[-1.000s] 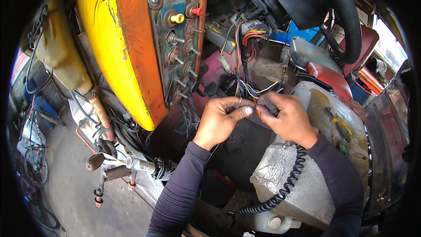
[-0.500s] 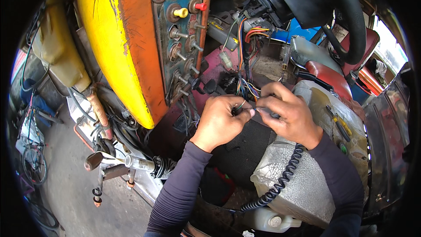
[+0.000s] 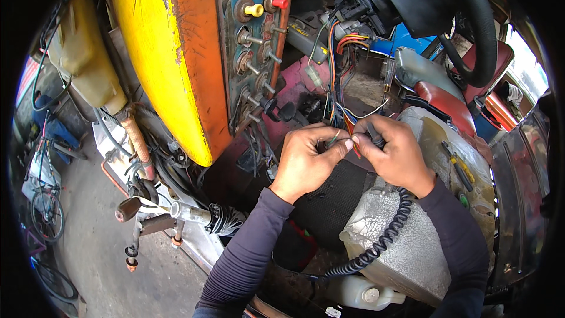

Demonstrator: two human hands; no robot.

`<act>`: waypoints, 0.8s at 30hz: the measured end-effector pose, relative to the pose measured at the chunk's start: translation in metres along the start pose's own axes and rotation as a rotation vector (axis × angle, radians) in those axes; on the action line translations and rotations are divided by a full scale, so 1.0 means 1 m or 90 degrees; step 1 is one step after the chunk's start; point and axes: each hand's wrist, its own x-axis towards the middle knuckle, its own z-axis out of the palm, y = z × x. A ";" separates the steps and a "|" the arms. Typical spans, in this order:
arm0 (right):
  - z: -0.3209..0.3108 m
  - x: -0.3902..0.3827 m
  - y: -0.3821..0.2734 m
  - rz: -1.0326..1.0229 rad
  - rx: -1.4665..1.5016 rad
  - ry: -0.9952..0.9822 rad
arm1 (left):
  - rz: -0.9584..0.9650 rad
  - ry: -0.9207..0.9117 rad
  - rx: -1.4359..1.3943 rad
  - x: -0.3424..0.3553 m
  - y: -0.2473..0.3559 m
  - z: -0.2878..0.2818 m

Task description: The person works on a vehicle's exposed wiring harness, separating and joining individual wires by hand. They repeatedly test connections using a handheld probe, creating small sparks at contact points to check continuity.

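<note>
My left hand [image 3: 312, 159] pinches thin electrical wires, one with a green end [image 3: 333, 140], between thumb and bent fingers. Against it, my right hand [image 3: 395, 153] is closed, its thumb tip meeting the left thumb at red and orange wires [image 3: 356, 148]. A black cylindrical piece [image 3: 375, 135] shows within the right hand's curled fingers. Beneath the right wrist runs a black coiled cord [image 3: 382, 241]; where it ends is hidden. Just beyond both hands hangs the wire bundle [image 3: 336, 91] in several colours, with a pale connector [image 3: 313, 75] at its side.
An orange and yellow panel [image 3: 200, 53] with switches stands at left. The steering wheel [image 3: 479, 29] is at upper right. Yellow-handled pliers [image 3: 459, 166] lie on a worn, silvery cover [image 3: 406, 247] at right. A whitish jug [image 3: 368, 293] sits below.
The view has shifted, moving the panel rightward. Red and orange wires now show between my thumbs, and a white wire stretches across behind my hands. Both hands stay closed together.
</note>
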 end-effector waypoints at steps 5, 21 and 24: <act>-0.014 0.008 -0.001 -0.111 -0.010 0.033 | -0.034 -0.006 -0.017 0.000 0.001 -0.006; -0.011 0.002 0.001 -0.187 -0.111 0.007 | -0.039 -0.043 -0.076 -0.003 -0.005 -0.011; -0.013 0.003 -0.006 -0.244 -0.155 0.029 | -0.063 -0.072 -0.095 -0.002 -0.002 -0.016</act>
